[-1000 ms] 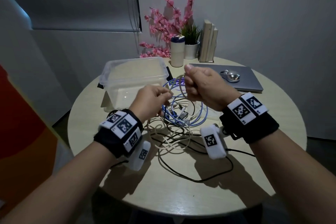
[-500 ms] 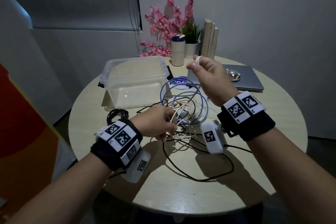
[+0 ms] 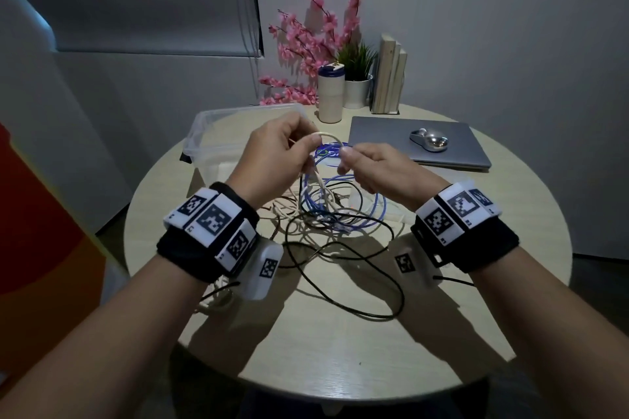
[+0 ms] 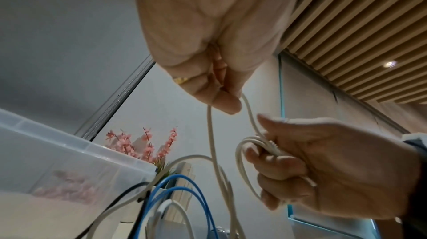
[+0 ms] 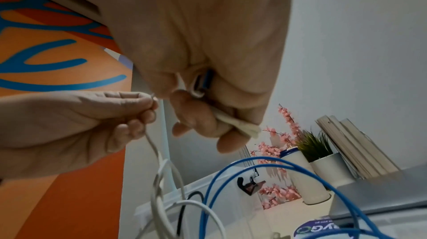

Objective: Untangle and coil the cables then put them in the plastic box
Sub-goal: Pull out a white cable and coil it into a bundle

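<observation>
cables (image 3: 340, 224) mid-table (image 3: 510, 282) | plastic box (image 3: 218, 133) behind-left | laptop (image 3: 442, 146) behind-right

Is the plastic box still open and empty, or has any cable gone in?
Open, no lid on the plastic box. No cable shows inside; its far part is hidden behind the left hand.

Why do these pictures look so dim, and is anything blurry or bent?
Head view: dim room, arms casting hard shadows on the table, blind cords bowed near the frame edge. Left wrist view: left hand looms large and soft. Right wrist view: right hand is smeared; blue cable stays sharper.
</observation>
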`<state>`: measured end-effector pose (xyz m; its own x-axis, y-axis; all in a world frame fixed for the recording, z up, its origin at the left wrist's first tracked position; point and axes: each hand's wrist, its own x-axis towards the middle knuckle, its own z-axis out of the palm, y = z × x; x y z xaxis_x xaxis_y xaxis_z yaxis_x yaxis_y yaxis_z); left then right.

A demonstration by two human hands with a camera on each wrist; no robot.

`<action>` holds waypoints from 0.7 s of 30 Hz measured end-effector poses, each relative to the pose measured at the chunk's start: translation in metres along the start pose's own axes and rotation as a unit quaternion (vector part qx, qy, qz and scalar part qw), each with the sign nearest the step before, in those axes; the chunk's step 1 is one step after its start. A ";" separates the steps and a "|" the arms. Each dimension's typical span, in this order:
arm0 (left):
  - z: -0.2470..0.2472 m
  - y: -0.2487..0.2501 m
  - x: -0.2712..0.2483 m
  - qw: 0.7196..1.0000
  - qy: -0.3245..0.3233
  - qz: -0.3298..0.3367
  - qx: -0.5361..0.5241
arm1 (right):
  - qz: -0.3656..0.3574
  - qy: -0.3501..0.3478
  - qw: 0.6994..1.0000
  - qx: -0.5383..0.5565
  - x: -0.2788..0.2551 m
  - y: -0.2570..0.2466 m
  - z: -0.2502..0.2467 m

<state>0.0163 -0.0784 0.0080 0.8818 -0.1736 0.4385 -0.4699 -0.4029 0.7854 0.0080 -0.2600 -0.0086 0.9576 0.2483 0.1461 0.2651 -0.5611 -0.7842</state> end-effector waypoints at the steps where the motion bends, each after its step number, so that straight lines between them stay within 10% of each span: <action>1: 0.000 -0.001 0.003 1.000 0.008 0.013 0.010 | -0.001 -0.002 1.000 -0.007 0.000 0.000 0.002; 8: 0.016 -0.026 0.003 0.997 -0.042 -0.061 0.012 | 0.003 0.024 0.983 0.181 -0.004 -0.008 -0.001; 21: 0.046 -0.035 -0.018 0.968 -0.219 -0.099 0.079 | -0.042 0.111 0.818 0.563 0.005 -0.031 -0.022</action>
<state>0.0188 -0.1026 -0.0477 0.9031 -0.4283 0.0321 -0.3083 -0.5942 0.7429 0.0071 -0.2584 0.0296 0.9713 0.0298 0.2358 0.1782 0.5653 -0.8054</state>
